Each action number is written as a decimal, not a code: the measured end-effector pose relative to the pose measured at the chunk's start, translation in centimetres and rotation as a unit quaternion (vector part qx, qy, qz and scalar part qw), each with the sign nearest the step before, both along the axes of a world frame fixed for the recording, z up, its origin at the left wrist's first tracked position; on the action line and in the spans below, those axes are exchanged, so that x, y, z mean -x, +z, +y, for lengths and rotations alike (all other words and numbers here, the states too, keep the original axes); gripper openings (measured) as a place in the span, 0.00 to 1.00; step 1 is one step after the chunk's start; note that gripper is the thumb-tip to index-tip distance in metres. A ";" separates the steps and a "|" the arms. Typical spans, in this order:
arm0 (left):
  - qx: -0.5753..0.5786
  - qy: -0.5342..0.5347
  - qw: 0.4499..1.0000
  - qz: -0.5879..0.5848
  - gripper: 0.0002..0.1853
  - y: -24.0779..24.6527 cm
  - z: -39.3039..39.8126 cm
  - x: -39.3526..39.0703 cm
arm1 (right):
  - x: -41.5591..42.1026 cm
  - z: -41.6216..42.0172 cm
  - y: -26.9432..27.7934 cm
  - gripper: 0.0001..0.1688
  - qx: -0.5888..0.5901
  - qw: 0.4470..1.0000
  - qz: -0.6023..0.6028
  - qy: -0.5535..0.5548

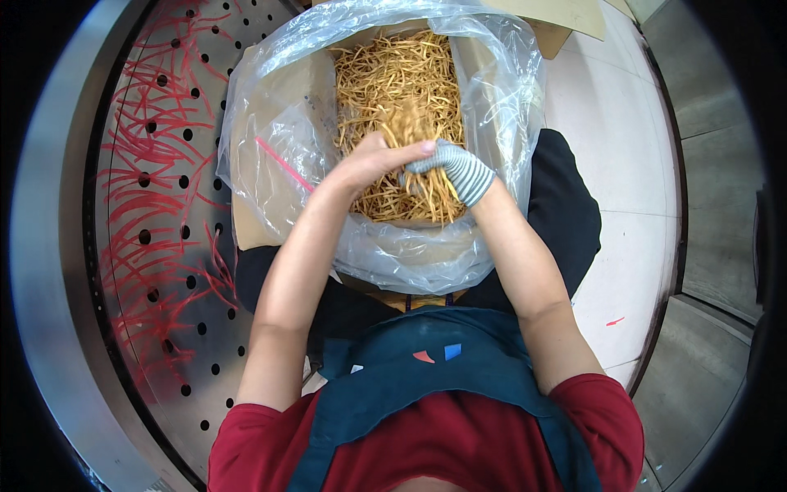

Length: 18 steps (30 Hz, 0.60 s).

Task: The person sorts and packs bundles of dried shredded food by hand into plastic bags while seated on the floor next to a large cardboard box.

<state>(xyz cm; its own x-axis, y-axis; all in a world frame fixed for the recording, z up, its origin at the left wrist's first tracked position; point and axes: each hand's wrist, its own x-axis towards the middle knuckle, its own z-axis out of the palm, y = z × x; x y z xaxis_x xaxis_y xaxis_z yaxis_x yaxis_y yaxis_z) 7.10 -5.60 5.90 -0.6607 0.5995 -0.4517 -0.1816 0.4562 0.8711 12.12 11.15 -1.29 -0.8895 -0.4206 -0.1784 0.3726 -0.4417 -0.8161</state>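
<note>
A cardboard box [313, 98] lined with a clear plastic bag [375, 255] stands in front of me. Thin golden-brown dried strips [399, 71], resembling dried daylily buds, fill its bottom. Over them, a bundle of the same strips [439, 187] is between my two hands, its upper end blurred. My right hand [458, 169], in a grey-and-white striped glove, grips the bundle, with strip ends hanging below the fingers. My bare left hand [375, 161] meets it from the other side, its thumb reaching to the glove. Its other fingers are mostly hidden.
Left of the box is a perforated metal surface [203, 375] with many red strands [147, 203] scattered over it. A pink strip [283, 163] lies against the bag's left side. More cardboard [565, 18] stands behind, at the right. Pale floor tiles [633, 258] run along a grey panel [707, 246].
</note>
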 end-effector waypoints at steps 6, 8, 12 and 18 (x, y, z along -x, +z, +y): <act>-0.096 0.129 0.985 -0.063 0.16 0.7 1.1 -0.9 | -1.5 -2.8 2.6 0.17 0.028 0.989 -0.114 -0.093; -0.101 0.172 0.980 -0.020 0.12 0.4 1.2 -0.4 | -1.6 -2.5 3.5 0.18 -0.026 0.990 -0.133 -0.046; -0.211 0.266 0.940 -0.034 0.07 0.0 0.8 0.5 | -1.4 -1.7 4.8 0.16 -0.082 0.987 -0.138 0.032; -0.311 0.393 0.864 -0.055 0.06 -1.9 -1.4 2.7 | -1.9 -2.8 4.4 0.15 -0.023 0.990 -0.136 0.033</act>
